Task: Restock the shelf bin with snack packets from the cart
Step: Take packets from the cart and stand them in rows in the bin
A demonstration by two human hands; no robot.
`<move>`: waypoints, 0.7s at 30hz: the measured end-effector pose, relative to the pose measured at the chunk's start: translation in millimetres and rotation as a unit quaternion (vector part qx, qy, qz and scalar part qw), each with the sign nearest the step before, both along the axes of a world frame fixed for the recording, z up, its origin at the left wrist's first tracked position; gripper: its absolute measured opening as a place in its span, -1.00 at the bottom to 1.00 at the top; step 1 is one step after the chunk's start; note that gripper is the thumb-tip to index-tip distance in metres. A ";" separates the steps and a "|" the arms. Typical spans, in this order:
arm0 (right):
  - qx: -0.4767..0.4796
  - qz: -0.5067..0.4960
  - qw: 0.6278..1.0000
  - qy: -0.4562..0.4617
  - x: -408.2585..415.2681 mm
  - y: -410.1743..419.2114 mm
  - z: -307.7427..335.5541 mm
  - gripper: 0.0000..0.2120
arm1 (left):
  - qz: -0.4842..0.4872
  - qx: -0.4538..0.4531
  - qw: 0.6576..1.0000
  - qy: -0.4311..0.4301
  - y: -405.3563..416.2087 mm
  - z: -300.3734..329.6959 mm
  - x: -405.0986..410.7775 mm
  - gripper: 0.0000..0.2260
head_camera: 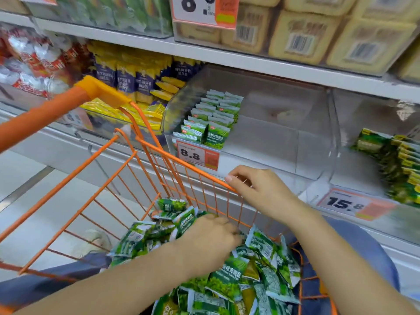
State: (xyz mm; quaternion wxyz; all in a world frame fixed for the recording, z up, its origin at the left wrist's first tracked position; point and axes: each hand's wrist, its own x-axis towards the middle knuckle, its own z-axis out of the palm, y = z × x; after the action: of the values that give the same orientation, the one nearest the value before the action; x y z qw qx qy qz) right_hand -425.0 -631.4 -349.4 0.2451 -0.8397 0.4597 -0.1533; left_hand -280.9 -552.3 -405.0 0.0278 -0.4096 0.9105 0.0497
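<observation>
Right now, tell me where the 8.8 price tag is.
Head view, centre: the 8.8 price tag sits on the front of the clear shelf bin, just below the standing green packets, above the cart rim.

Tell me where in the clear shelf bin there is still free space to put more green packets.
The clear bin is bare from the two rows of green packets at its left to its right wall, front to back. The left strip by the yellow packets is crowded. In the cart, the packet pile is crowded.
</observation>
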 end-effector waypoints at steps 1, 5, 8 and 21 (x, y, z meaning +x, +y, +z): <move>0.000 0.004 1.000 -0.007 -1.4 1.4 -0.3 -0.80 | 0.009 0.003 0.999 0.037 -3.1 4.9 3.4 -0.74; 0.095 -0.011 0.986 -0.133 -2.9 6.0 1.8 -0.51 | 0.171 0.105 0.938 0.282 -14.2 47.8 26.4 -0.77; 0.206 -0.015 0.939 -0.275 -0.9 9.6 8.8 -0.51 | 0.256 0.164 0.801 0.515 -12.4 73.9 34.8 -0.87; 0.096 0.003 0.966 -0.239 1.0 8.5 13.5 -0.79 | 0.310 -0.031 0.772 0.554 -19.0 75.2 40.6 -0.83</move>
State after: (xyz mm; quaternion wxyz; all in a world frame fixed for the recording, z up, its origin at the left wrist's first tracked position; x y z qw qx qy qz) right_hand -424.0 -622.9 -335.9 0.4276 -0.7524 0.3982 -0.3041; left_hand -240.3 -571.2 -329.8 -0.5107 -0.5718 0.5932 0.2457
